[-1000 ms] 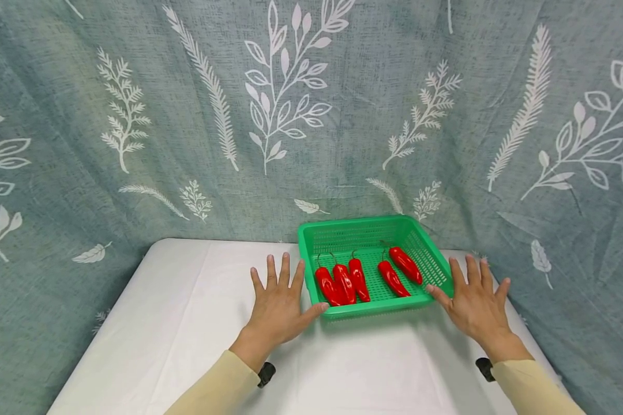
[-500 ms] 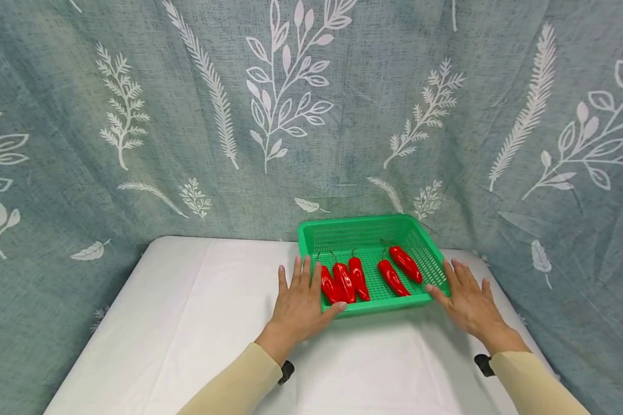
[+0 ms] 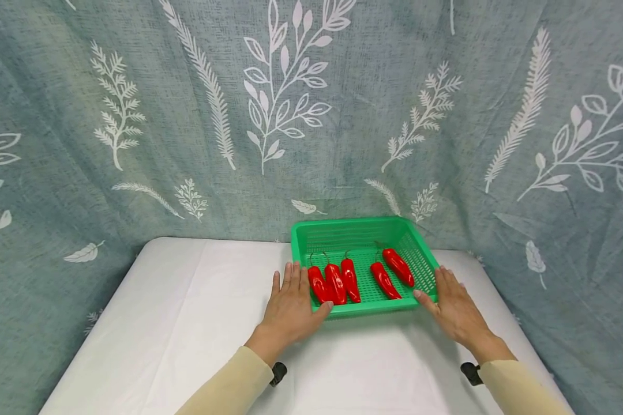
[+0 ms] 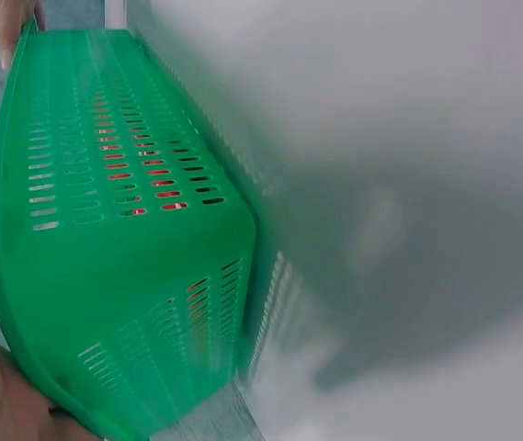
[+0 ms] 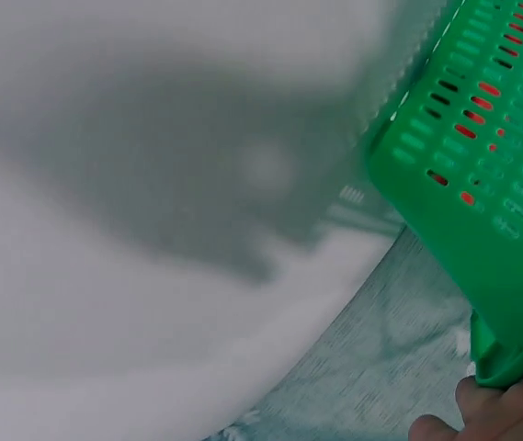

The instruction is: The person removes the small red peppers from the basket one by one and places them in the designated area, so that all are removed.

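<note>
A green plastic basket [image 3: 353,311] with slotted walls sits at the back of the white table, holding several glossy red chili peppers [image 3: 349,279] with thin stems. My left hand [image 3: 291,308] lies at its left front corner, fingers straight along the side and thumb on the front rim. At the right front corner, my right hand [image 3: 457,314] has its fingers straight against the side rim and its thumb at the front. In the left wrist view, the basket wall [image 4: 132,248] fills the left part, with the left hand [image 4: 4,395] at the rim. The right wrist view shows right fingers [image 5: 500,409] against the basket's rim.
The white cloth-covered table [image 3: 187,323] stretches to the left and in front of the basket. Directly behind it hangs a grey-green curtain [image 3: 353,144] with white leaf prints, which also runs down both sides.
My left hand has moved right onto the basket's left rim, its spread fingers drawing together. My right hand has shifted left against the right rim. The peppers keep their places inside the basket.
</note>
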`<state>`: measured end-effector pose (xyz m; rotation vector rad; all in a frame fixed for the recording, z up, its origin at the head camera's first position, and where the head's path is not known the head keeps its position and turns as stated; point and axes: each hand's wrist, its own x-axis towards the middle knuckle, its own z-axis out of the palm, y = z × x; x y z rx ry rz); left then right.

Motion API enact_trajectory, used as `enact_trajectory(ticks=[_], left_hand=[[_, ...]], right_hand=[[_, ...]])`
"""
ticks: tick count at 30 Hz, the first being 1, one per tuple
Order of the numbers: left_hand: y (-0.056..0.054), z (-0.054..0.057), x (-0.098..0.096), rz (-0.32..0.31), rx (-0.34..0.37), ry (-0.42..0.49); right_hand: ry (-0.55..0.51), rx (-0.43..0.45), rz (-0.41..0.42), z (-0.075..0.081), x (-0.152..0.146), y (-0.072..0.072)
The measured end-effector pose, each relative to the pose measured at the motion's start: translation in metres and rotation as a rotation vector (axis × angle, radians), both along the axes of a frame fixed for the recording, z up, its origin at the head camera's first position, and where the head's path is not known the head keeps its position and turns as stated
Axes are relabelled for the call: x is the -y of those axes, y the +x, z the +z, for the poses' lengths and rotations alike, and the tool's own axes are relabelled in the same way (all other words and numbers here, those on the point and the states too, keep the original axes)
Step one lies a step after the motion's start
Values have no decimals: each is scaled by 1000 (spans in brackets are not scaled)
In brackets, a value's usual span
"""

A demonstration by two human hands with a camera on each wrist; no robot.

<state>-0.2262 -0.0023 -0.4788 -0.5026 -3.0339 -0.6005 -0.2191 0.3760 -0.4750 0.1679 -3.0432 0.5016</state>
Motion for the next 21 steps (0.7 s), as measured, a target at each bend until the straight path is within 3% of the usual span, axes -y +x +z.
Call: enact_trajectory(ticks=[9, 21], left_hand=[[-1, -4, 33, 15, -30, 9], [10, -4, 97, -21, -39, -17]], right_hand=[[14, -49, 33, -6, 32, 12], [91, -119, 79, -12, 84, 35]])
